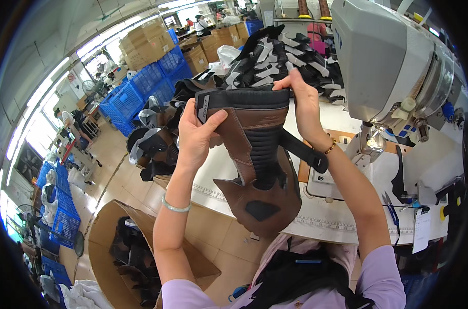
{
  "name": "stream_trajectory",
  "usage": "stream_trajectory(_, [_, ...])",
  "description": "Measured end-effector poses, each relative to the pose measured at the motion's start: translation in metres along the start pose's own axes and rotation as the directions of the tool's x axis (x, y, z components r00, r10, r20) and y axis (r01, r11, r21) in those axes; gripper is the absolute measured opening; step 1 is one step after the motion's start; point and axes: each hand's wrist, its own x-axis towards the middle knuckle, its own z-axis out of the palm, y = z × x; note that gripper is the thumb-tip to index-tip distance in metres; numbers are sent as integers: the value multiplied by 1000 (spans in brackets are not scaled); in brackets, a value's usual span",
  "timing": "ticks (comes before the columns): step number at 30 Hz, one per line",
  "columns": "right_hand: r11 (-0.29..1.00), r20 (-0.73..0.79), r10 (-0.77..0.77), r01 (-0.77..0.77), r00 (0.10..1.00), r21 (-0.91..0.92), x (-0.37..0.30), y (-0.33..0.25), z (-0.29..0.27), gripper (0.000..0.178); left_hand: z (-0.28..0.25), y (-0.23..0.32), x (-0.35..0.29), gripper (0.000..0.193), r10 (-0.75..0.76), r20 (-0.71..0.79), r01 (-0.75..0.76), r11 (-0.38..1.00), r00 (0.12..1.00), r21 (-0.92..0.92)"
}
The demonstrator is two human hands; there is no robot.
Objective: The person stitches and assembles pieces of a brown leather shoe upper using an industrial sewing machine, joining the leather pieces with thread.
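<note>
Hanging from left fingers [215,121] and right fingers [282,83], top pinched: brown boot upper [261,154]

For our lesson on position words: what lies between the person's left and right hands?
In the head view, a brown and black boot upper; its black top band runs from the left hand to the right hand.

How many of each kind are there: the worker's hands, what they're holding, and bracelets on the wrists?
Hands: 2 (left hand, right hand)
Boot upper: 1
Bracelets: 2 (pale bangle, beaded bracelet)
Total: 5
</note>
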Motion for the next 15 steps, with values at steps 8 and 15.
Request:
stream_trajectory(8, [992,67,75,-68,995,-107,9,0,-10,47,17,8,-17,43,37,-56,-42,995,998,-91])
stream_trajectory(15, [989,72,109,-101,991,-104,11,3,-15,46,17,11,-33,52,131,-32,-134,983,991,-123])
